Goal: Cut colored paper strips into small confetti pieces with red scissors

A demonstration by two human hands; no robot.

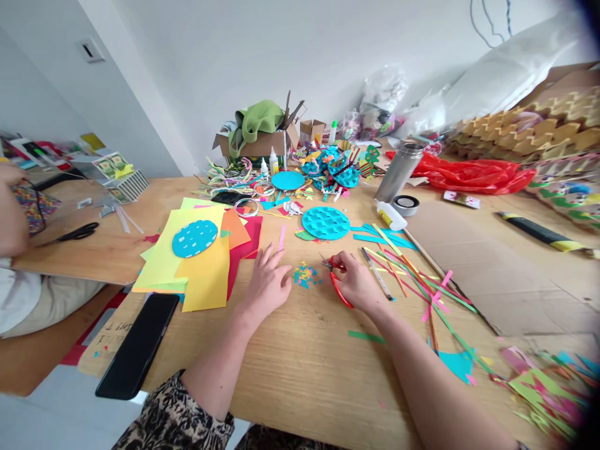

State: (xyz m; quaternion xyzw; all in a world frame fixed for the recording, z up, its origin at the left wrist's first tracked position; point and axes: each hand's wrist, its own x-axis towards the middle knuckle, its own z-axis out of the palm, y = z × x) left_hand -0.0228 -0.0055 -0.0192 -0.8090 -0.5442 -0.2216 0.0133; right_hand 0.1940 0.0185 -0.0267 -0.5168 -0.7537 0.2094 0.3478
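Note:
My right hand [360, 279] grips a pair of red-handled scissors [335, 282], their short blades pointing left toward a small pile of cut paper bits [304, 274] in blue, yellow and pink. On the other side of that pile, my left hand [269, 279] rests low over the wood with its fingers apart, holding nothing I can see. Just beyond its fingertips lies a pink paper strip [282, 237]; whether they touch, I cannot tell. Farther back sits a blue paper oval [325, 223] with a raised pattern. A speckled blue oval [194, 239] lies on yellow paper sheets [206, 290].
A black phone [138, 347] lies at the left front edge. Rightward are a pen [376, 274], scattered paper strips [434, 294], a cardboard sheet [506, 275], a metal flask [399, 172] and a cutter knife [544, 232]. Another person's arm [12, 209] shows at far left, near black scissors [77, 232].

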